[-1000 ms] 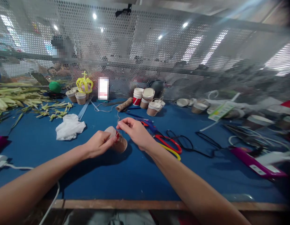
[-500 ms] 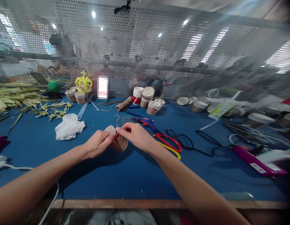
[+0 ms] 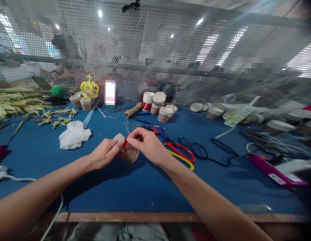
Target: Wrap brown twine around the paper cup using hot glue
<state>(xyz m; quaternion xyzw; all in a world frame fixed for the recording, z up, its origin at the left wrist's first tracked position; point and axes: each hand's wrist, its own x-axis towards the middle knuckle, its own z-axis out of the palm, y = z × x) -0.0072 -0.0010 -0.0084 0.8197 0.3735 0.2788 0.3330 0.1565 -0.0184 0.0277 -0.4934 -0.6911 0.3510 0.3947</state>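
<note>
My left hand [image 3: 108, 152] is closed on the rim end of a small paper cup [image 3: 131, 154], which lies tilted on its side above the blue table. Brown twine wraps its lower part, and a red printed band shows near the rim. A thin length of twine [image 3: 127, 126] runs from behind up to the cup. Pinched at the cup's upper side, the fingertips of my right hand [image 3: 147, 145] hold that twine. Past my hands lies a brown roll of twine [image 3: 133, 110].
Scissors with red and yellow handles [image 3: 181, 152] and a blue glue gun [image 3: 157, 131] lie right of the cup. White crumpled tissue [image 3: 74, 135] is at left. Several cups [image 3: 164, 113] stand at the back, before a perforated metal screen [image 3: 135, 50]. A purple power strip [image 3: 276, 170] sits far right.
My right hand has shifted slightly right along the cup's side, its fingers still pinched. The cup has turned or moved a little to the right; my left hand stays almost in place.
</note>
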